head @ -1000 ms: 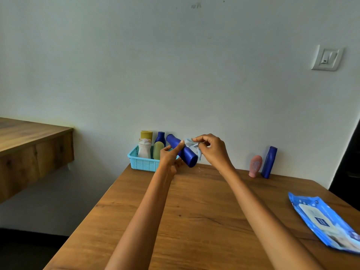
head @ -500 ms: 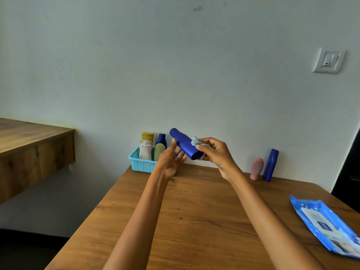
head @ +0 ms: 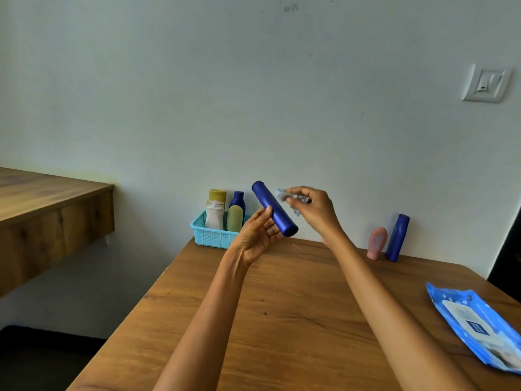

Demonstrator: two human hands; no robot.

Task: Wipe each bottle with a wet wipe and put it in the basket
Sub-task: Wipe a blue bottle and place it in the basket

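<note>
Above the table (head: pixel 282 320), the left hand (head: pixel 255 237) grips a tilted blue bottle (head: pixel 274 212); the right hand (head: pixel 313 211) pinches the wipe (head: pixel 284 195).

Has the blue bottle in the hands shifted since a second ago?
Yes. The blue bottle has risen and tipped steeper: against the basket, its far end now stands above the bottles stored there, not level with them.

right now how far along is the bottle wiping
Done: four bottles stand in the basket. In hand: the left hand holds a blue bottle while the right hand works the wipe on it. Left: the pink bottle and another blue one by the wall.
</note>
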